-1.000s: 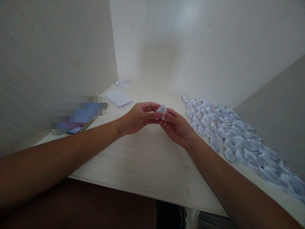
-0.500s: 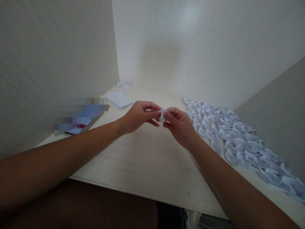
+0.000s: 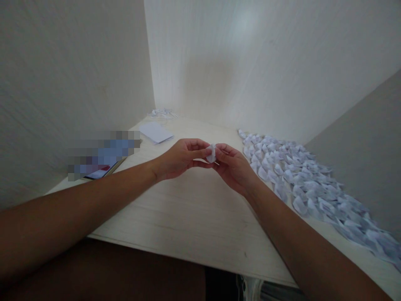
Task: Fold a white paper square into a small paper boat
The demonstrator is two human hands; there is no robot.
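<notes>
The left hand and right hand both pinch a small white paper piece (its folds are too small to read) above the surface, left of many similar pieces.

A little white paper piece is sitting between the fingertips of the left hand and the right hand. It is looking folded and roundish, and the fingers are hiding some of it. It is staying up over the pale tabletop. Lots of small white folded papers are lying in a big, long patch to its right, and many are touching or overlapping.
</notes>
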